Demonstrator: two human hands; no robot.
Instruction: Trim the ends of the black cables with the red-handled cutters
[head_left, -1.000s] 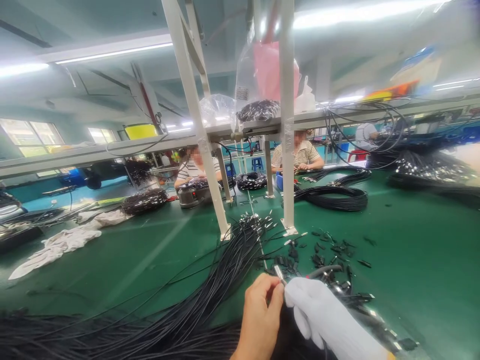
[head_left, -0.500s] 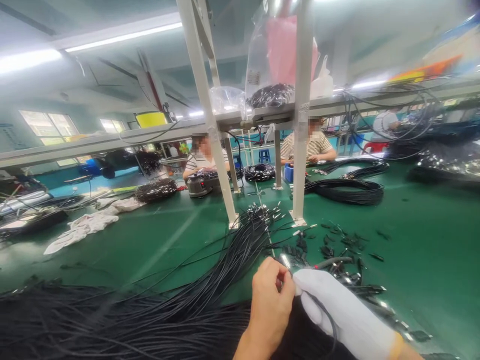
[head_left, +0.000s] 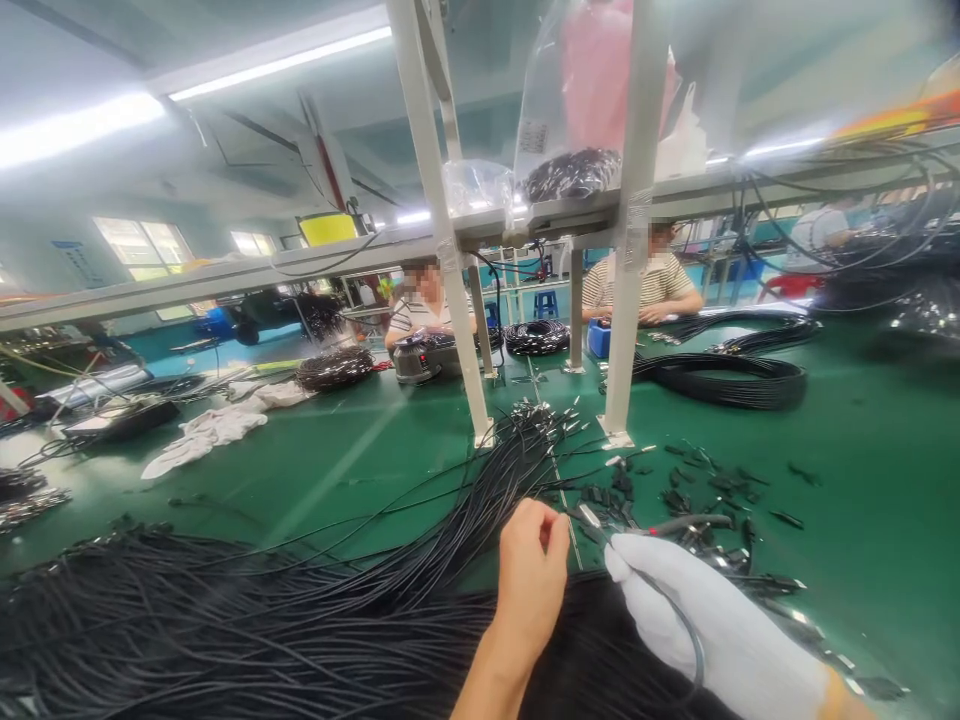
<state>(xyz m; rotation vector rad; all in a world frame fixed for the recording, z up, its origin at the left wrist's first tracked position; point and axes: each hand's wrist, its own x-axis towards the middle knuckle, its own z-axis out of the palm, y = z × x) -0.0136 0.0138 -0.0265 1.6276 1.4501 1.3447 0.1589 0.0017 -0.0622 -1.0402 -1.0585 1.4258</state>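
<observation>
Over green tabletop (head_left: pixel 862 470), under lights (head_left: pixel 277 65), right hand (head_left: pixel 675 602) clamped on cable (head_left: pixel 699 650); left hand (head_left: pixel 529 568) unclear.

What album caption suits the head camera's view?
Gloved right hand holding a metal-tipped cable, bare left hand beside it, black cables heaped on a green table.

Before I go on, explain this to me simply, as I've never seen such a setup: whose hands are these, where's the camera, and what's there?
There is no machine arm: these are a person's own hands, seen from a camera worn on the head, looking forward and down. The right hand wears a white glove and holds a metal-tipped plug in its fingers; a dark cable loops over the glove. The bare left hand is beside the plug; I can't tell whether it pinches anything. On the green table lie a heap of black cables, scattered small black pieces and a coil.
</observation>
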